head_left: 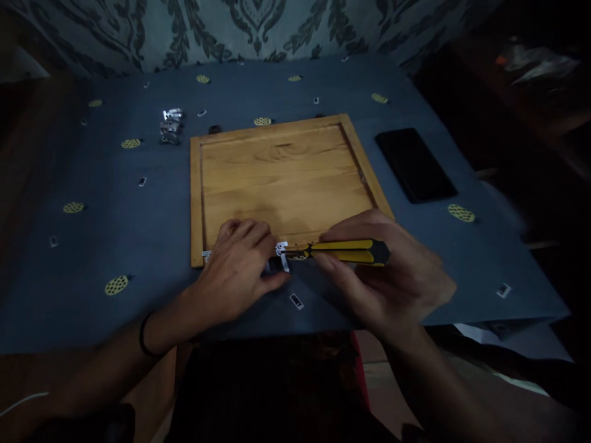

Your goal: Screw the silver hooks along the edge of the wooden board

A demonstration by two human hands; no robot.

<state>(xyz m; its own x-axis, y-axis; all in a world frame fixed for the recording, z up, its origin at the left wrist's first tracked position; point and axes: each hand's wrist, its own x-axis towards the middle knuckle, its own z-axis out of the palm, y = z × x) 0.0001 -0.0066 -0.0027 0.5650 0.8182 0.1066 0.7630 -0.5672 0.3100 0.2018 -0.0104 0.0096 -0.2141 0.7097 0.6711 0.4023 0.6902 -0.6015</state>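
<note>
A framed wooden panel [281, 172] lies flat on the table. At its near edge sits a small silver metal hinge [282, 249], partly covered by my left hand [240, 264]. The fingers of that hand bend over the panel's edge and press around the hinge, with the thumb below it. My right hand [388, 277] grips a yellow and black screwdriver [348, 251], held almost level. Its shaft points left and its tip meets the hinge. Another bit of shiny metal [206, 254] shows at the panel's near left corner, mostly behind my left hand.
Several silver hinges [170, 126] lie in a heap at the back left. A black phone [415, 164] rests right of the panel. Under everything is a blue tablecloth [152, 240] with a pineapple print. Patterned fabric [258, 31] rises behind the table.
</note>
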